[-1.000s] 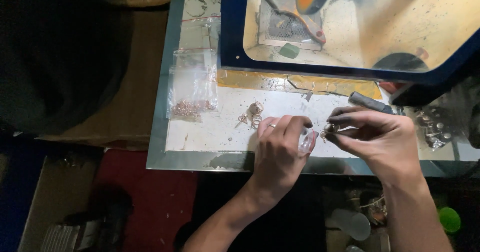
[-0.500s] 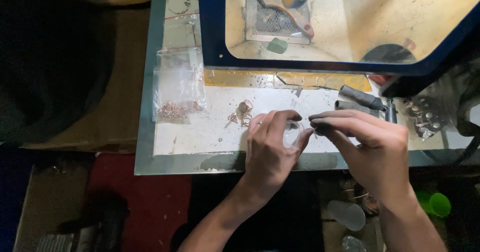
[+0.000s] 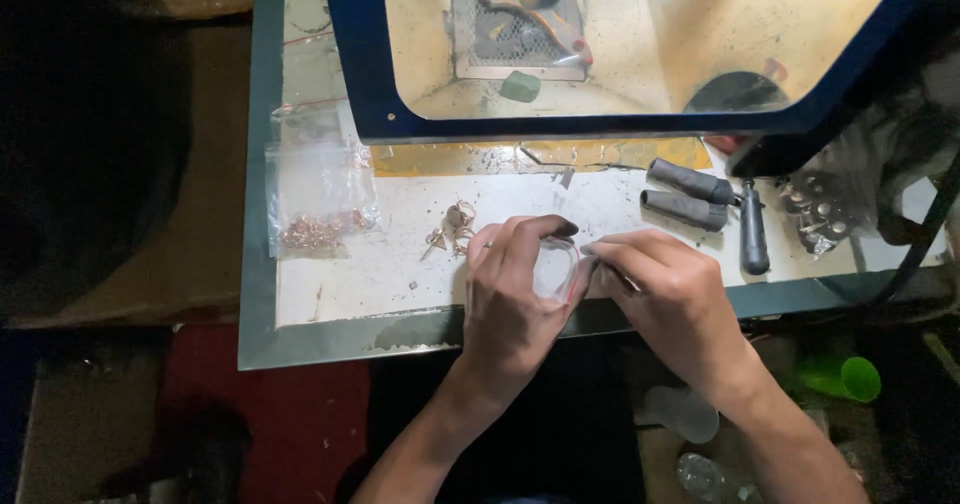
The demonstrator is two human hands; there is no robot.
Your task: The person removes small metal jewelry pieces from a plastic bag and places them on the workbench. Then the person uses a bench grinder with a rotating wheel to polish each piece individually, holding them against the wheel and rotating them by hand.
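Grey-handled pliers (image 3: pixel 690 196), green cup (image 3: pixel 842 376), blue-framed cabinet (image 3: pixel 620 124)

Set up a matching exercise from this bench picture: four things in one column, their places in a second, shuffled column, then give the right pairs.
Things:
1. small clear bag
2. clear bag of copper-coloured pieces
3. grey-handled pliers
4. loose metal pieces

Places:
A. far left of the white work surface
B. between the left hand and the right hand
C. just left of the left hand's fingers
D. right of the hands, near the back of the surface

Pairs: 1-B, 2-A, 3-D, 4-C
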